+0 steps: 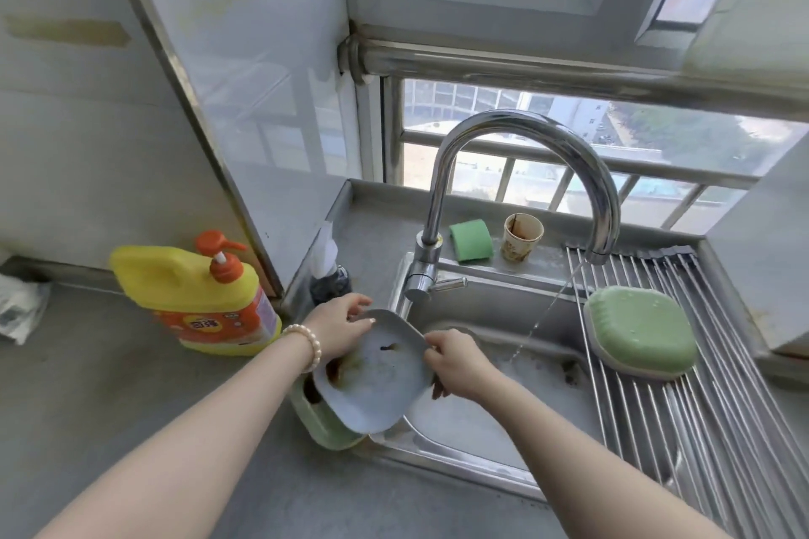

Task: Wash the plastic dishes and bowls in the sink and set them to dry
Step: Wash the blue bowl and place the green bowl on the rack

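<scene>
Both forearms reach in from the bottom edge toward a grey-blue plate (372, 376), which is held tilted over the left rim of the sink (481, 442). On its far left edge the left hand (339, 326), with a pearl bracelet (306, 344) at the wrist, curls its fingers around the rim; the right hand (457, 363) pinches the right edge the same way. Brown sauce stains mark the plate's face. Under it, on the counter (131, 429) at the sink's edge, sits a green dish (324, 424), mostly hidden. A thin stream of water falls from the tap (521, 136) into the basin. On the metal drying rack (700, 429) over the sink's right side lies a green dish turned upside down (641, 330). A yellow soap bottle (197, 298) with an orange pump stands on the counter to the left. Behind the tap stand a green sponge (470, 239) and a stained paper cup (522, 236).
</scene>
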A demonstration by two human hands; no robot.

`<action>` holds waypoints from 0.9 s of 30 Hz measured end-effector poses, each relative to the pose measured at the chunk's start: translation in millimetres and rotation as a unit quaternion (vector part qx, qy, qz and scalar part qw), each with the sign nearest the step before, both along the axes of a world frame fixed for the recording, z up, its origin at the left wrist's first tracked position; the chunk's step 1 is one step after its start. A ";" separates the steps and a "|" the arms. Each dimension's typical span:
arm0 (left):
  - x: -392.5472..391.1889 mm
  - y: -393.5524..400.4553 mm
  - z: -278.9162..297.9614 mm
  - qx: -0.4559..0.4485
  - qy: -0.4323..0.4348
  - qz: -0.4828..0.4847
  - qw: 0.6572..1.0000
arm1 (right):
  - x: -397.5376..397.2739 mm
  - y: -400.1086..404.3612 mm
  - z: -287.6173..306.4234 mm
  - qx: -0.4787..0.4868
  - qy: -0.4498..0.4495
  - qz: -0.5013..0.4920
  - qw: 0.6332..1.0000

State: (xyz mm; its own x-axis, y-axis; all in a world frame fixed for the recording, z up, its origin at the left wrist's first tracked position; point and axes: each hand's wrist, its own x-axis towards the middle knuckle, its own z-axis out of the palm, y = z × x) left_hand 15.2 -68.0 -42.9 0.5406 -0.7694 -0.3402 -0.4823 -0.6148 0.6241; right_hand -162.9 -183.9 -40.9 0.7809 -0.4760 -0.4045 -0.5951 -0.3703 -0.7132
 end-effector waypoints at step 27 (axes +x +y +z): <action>-112.9 -82.2 -1.3 -0.220 0.195 0.107 0.950 | -103.9 -5.4 53.0 -0.185 0.136 0.246 0.942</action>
State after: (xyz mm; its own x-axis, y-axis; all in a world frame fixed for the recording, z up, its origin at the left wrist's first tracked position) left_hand -97.7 -150.1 -44.2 0.5993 -0.7707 -0.2168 -0.0558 -0.3103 0.9490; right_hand -266.8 -189.2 12.1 0.8356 -0.2303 -0.4987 -0.4279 -0.8422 -0.3280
